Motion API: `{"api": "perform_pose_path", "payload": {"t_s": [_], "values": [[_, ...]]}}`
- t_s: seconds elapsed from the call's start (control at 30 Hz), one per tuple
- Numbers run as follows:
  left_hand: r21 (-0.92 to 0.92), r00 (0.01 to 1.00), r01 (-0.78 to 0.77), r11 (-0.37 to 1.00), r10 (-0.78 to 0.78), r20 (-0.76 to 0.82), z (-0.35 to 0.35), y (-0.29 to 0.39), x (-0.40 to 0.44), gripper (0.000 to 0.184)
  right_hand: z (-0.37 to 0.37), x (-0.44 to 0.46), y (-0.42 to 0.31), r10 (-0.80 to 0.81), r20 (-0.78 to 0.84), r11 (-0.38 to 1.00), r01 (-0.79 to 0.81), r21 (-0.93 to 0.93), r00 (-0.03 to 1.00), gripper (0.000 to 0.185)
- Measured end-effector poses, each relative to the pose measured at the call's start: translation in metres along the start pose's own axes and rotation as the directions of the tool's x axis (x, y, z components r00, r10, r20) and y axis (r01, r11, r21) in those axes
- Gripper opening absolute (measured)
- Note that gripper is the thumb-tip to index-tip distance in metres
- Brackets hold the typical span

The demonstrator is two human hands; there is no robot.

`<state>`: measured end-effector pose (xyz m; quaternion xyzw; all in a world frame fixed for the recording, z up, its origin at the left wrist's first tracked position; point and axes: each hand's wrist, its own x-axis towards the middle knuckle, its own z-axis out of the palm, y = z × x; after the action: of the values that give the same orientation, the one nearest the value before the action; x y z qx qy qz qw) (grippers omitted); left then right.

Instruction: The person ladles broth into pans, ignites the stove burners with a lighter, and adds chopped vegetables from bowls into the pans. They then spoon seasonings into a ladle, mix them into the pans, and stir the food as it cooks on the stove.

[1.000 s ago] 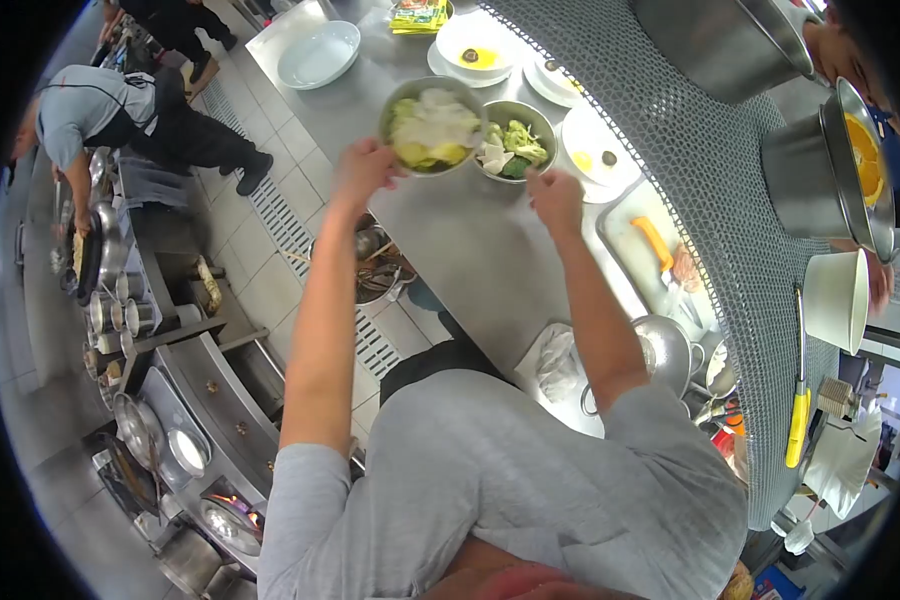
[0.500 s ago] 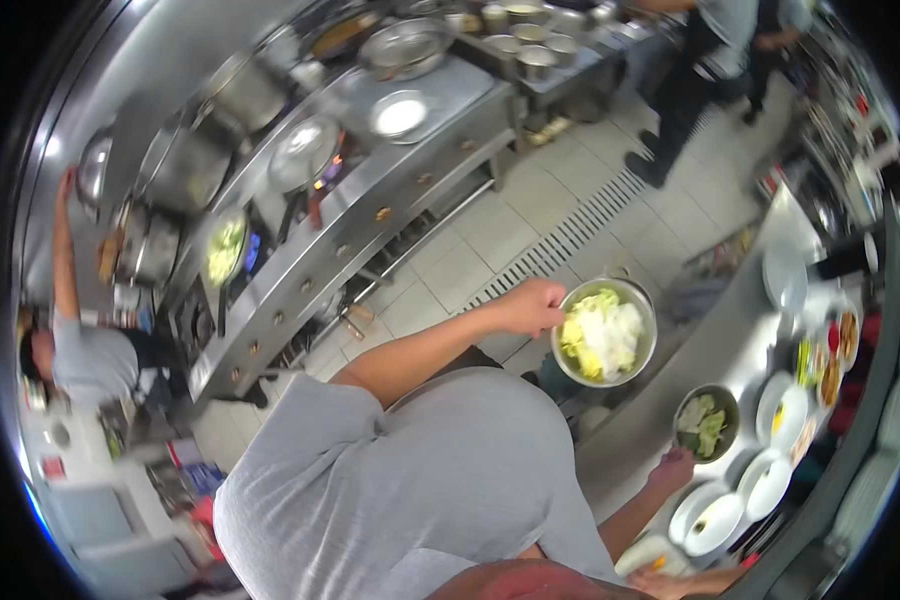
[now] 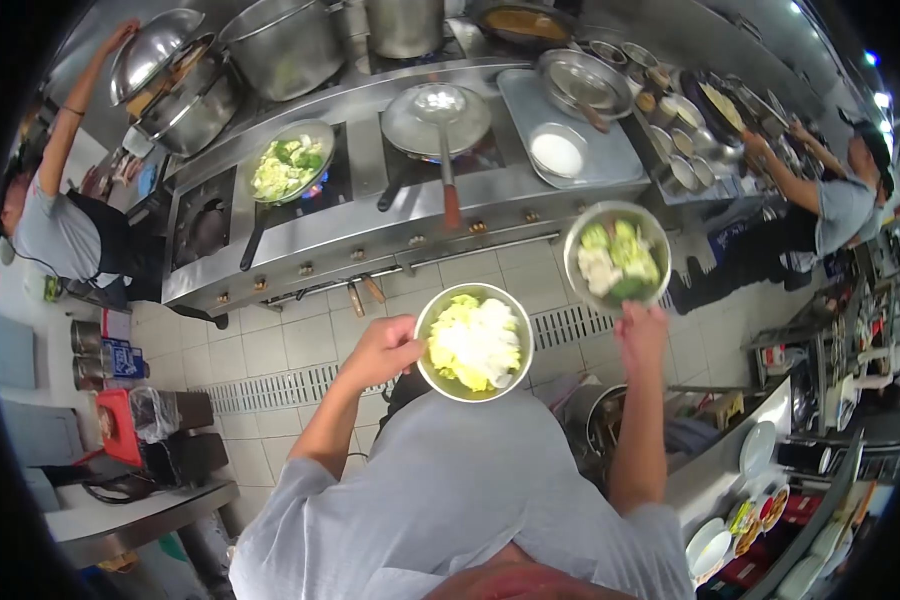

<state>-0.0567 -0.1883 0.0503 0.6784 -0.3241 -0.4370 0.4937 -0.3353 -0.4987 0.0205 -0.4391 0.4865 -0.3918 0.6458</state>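
Note:
My left hand (image 3: 390, 350) grips the rim of a metal bowl (image 3: 476, 398) in front of my belly. Pale green chopped vegetables (image 3: 456, 350) fill it, topped by a white heap I cannot identify. My right hand (image 3: 642, 332) is closed on the near edge of a second metal bowl (image 3: 571, 262), held farther forward and to the right. Green vegetable pieces (image 3: 632, 252) that look like broccoli lie in it beside paler chunks. Both bowls are off the counter, above the floor. Ahead on the stove sits a frying pan (image 3: 254, 238) of chopped greens over a flame.
A wok (image 3: 406, 128) with a ladle (image 3: 450, 205) in it stands on the stove (image 3: 370, 250). Right of it, a tray (image 3: 518, 100) carries a bowl of white contents (image 3: 558, 155). Co-workers stand left (image 3: 60, 235) and right (image 3: 820, 205). Plates (image 3: 708, 545) line the right-hand counter.
My view has turned left to face the stove. My right hand has brought its bowl from over the plated counter to the front. My left hand still holds its bowl.

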Motion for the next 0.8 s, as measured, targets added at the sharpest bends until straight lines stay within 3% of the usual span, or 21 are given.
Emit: {"api": "perform_pose_path", "payload": {"t_s": [0.07,0.2,0.3,0.47,0.57,0.67,0.77,0.8], "values": [[-0.036,0.996,-0.016,0.999,0.013,-0.092,-0.037,-0.008,-0.015,0.018,0.076,0.041,-0.023,-0.058,0.194,0.995,0.071,-0.063,0.979,0.009],[-0.137,0.960,-0.016,0.990,-0.023,-0.280,-0.094,-0.038,-0.040,0.015,0.219,0.130,-0.030,-0.085,0.307,0.937,0.181,-0.299,0.948,0.010],[-0.177,0.904,-0.029,0.984,-0.050,-0.424,-0.113,-0.049,-0.062,0.014,0.307,0.178,-0.018,-0.096,0.416,0.895,0.261,-0.361,0.904,0.011],[-0.285,0.798,-0.058,0.957,-0.127,-0.589,-0.114,-0.057,-0.094,0.011,0.404,0.230,0.007,-0.065,0.496,0.794,0.346,-0.500,0.866,0.010],[-0.335,0.714,-0.083,0.938,-0.178,-0.677,-0.094,-0.051,-0.107,0.009,0.430,0.245,0.022,-0.069,0.538,0.817,0.357,-0.453,0.840,0.011],[-0.348,0.657,-0.098,0.932,-0.203,-0.727,-0.080,-0.055,-0.118,0.010,0.446,0.254,0.022,-0.111,0.537,0.648,0.471,-0.598,0.836,0.018],[-0.387,0.598,-0.085,0.918,-0.264,-0.757,-0.071,-0.049,-0.117,0.010,0.466,0.280,0.035,-0.217,0.663,0.318,0.694,-0.646,0.716,0.023],[-0.382,0.605,-0.090,0.920,-0.254,-0.754,-0.070,-0.048,-0.115,0.010,0.468,0.280,0.036,-0.241,0.666,0.282,0.707,-0.648,0.706,0.024]]}}
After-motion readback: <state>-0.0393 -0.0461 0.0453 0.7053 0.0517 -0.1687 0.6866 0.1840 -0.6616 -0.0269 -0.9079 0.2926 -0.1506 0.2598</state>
